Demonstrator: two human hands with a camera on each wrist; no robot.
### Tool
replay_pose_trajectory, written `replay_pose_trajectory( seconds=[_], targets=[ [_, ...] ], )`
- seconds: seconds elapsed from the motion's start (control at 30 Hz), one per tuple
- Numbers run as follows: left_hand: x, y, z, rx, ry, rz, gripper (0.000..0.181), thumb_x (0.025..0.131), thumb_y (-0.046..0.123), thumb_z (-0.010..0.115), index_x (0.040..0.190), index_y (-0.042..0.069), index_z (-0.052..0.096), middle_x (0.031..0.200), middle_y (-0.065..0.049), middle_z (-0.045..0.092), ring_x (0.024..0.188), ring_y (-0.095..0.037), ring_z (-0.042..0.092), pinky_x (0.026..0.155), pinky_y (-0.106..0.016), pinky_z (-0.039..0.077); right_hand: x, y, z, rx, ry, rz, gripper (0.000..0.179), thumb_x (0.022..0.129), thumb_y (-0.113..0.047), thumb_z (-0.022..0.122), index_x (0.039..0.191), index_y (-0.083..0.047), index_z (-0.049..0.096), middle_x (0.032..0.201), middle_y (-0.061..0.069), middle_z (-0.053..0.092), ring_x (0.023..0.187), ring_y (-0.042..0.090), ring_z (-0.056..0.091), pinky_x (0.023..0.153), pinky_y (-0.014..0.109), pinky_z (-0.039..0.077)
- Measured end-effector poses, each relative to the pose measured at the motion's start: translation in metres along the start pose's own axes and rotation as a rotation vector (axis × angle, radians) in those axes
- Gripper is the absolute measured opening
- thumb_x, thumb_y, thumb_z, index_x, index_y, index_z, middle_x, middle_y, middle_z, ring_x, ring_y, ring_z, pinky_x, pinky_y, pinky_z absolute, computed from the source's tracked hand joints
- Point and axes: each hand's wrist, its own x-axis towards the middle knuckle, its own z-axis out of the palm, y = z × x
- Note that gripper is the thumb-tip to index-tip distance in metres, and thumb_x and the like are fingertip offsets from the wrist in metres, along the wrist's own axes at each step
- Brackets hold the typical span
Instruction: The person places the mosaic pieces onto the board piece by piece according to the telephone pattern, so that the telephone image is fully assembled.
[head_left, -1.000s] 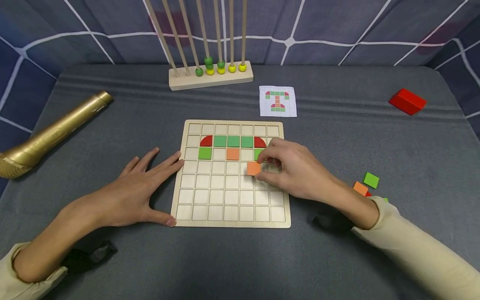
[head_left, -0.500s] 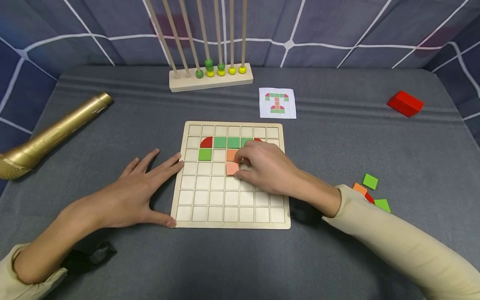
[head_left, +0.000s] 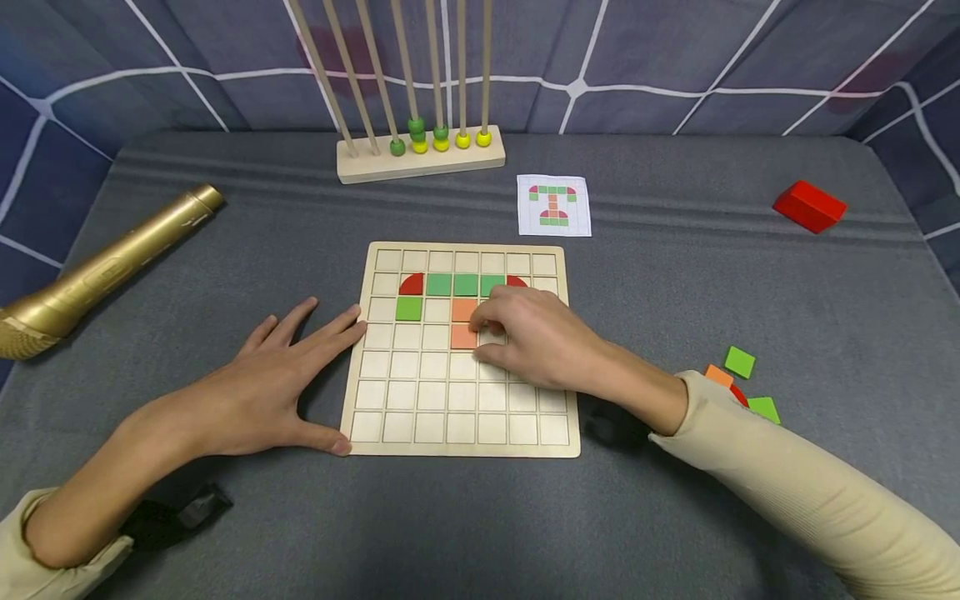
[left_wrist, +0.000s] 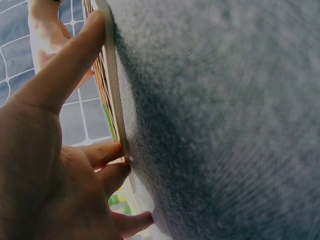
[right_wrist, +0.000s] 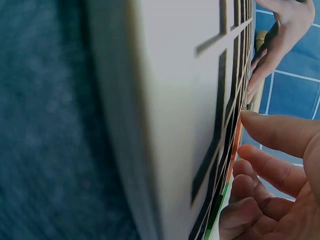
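A square wooden grid board [head_left: 465,425] lies flat on the grey cloth. In its upper rows sit red quarter-round tiles, dark green squares [head_left: 466,285], a light green square [head_left: 408,308] and an orange square [head_left: 464,310]. Directly below that orange square, a second orange tile [head_left: 462,337] lies in its cell. My right hand [head_left: 543,342] is at this tile's right side, thumb and index finger spread apart at its edge, covering part of the board. My left hand [head_left: 262,400] is spread out, its fingertips and thumb [left_wrist: 87,37] against the board's left edge.
Loose green, orange and red tiles [head_left: 740,362] lie near the right sleeve. Behind the board are a card [head_left: 553,227] with a printed tile pattern and a bead stand [head_left: 420,169] with tall rods. A gold microphone-shaped object [head_left: 120,262] lies left, a red block [head_left: 810,207] right.
My right hand has moved left across the board with the orange tile, which now lies flat below the other orange square. Its fingers have eased off the tile. My left hand stays put.
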Motion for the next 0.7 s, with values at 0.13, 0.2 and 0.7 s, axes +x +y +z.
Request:
replay_pose_trajectory(
  seconds=[0.13, 0.2, 0.7],
  targets=[
    [0.0, 0.0, 0.0, 0.007, 0.001, 0.003, 0.127, 0.061, 0.087, 0.062, 0.16, 0.022, 0.015, 0.165, -0.002, 0.009, 0.147, -0.043, -0.004, 0.106, -0.073, 0.003, 0.0, 0.001, 0.0, 0.003, -0.013, -0.012, 0.015, 0.084, -0.012, 0.075, 0.099, -0.008, 0.075, 0.085, -0.002, 0.059, 0.076, 0.013, 0.05, 0.066, 0.031, 0.042],
    [0.0, -0.001, 0.0, 0.01, 0.003, 0.007, 0.127, 0.062, 0.087, 0.062, 0.16, 0.022, 0.015, 0.165, -0.002, 0.009, 0.147, -0.043, -0.004, 0.105, -0.073, 0.003, -0.001, 0.001, 0.0, 0.006, -0.014, -0.013, 0.017, 0.084, -0.012, 0.075, 0.1, -0.007, 0.075, 0.086, -0.002, 0.06, 0.076, 0.013, 0.05, 0.066, 0.03, 0.043],
    [0.0, 0.0, 0.0, 0.0, 0.008, 0.009, 0.126, 0.062, 0.087, 0.062, 0.16, 0.022, 0.016, 0.165, -0.004, 0.01, 0.147, -0.045, -0.004, 0.105, -0.074, 0.002, -0.031, 0.022, -0.011, 0.055, 0.016, 0.004, 0.02, 0.083, -0.012, 0.078, 0.102, -0.009, 0.074, 0.086, -0.004, 0.06, 0.076, 0.012, 0.053, 0.069, 0.032, 0.044]
  ],
)
